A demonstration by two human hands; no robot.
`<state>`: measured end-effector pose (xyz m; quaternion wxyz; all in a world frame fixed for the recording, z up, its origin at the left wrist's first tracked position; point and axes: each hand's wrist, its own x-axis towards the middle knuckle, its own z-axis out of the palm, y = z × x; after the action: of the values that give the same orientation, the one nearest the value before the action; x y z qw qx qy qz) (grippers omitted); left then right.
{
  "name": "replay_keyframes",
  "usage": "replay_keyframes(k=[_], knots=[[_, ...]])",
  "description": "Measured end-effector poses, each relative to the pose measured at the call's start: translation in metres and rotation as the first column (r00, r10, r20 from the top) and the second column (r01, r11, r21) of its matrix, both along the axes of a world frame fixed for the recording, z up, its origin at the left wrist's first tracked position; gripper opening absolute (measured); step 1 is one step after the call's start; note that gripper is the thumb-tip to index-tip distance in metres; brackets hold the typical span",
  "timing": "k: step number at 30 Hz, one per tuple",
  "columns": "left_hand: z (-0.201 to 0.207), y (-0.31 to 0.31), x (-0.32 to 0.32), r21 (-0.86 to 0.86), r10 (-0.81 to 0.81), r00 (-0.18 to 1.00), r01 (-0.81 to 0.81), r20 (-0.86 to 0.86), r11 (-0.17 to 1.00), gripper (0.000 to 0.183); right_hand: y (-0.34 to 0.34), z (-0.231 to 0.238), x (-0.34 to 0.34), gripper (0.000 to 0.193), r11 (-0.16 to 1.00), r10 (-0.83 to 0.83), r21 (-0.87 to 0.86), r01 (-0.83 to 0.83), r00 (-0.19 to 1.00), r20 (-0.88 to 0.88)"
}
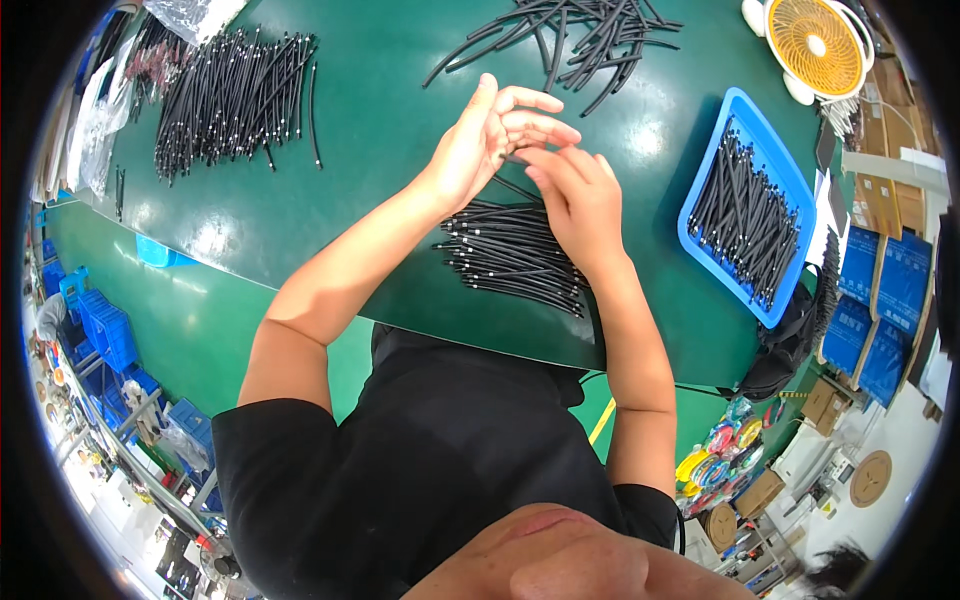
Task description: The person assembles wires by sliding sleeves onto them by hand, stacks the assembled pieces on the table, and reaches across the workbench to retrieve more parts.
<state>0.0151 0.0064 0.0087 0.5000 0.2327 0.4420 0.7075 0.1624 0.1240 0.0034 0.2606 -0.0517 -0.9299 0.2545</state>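
My left hand (pixel 478 138) is raised above the table, palm turned toward my right hand, thumb stretched out and fingers apart and loosely bent. The thumb and fingertips of my right hand (pixel 580 200) come together at the left palm; whatever they pinch is hidden or too small to name. Just below the hands, a single black tube (pixel 516 187) slants over the table; whether a hand touches it I cannot tell. Under my right wrist lies a neat row of short black tubes (pixel 510 255) with small silvery end pieces, side by side near the table's front edge.
Loose black tubes (pixel 590 45) are scattered at the far middle. A larger heap of tubes with silvery ends (pixel 235 100) lies far left, beside clear plastic bags (pixel 105 135). On the right stand a blue tray (pixel 690 215) full of tubes and an orange-and-white fan (pixel 815 45).
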Motion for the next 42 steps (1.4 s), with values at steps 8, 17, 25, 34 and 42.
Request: replay_keyframes(k=[8,17,25,34,42], knots=[[-0.006,-0.002,-0.01,-0.006,0.054,0.994,-0.055,-0.095,0.998,0.077,0.018,0.004,0.002,0.02,0.703,-0.302,-0.705,0.091,0.936,-0.18],[0.004,-0.006,-0.007,-0.126,-0.116,0.853,0.059,-0.509,0.99,0.036,0.03,0.017,0.01,0.022,0.775,-0.456,-0.594,0.214,0.841,-0.291],[0.004,-0.011,-0.017,-0.158,-0.268,0.348,0.313,-0.898,0.937,0.015,0.119,0.038,0.077,0.033,0.437,-0.877,0.225,0.871,0.468,-0.109],[0.01,-0.005,-0.006,-0.075,-0.073,-0.034,0.055,-0.997,0.996,0.011,0.072,0.016,-0.054,0.03,0.909,-0.352,0.202,0.365,0.931,-0.098],[-0.007,-0.003,-0.017,0.027,0.094,0.135,-0.427,-0.986,0.904,0.011,0.054,-0.03,-0.055,0.025,0.951,-0.296,0.062,0.304,0.948,-0.118]])
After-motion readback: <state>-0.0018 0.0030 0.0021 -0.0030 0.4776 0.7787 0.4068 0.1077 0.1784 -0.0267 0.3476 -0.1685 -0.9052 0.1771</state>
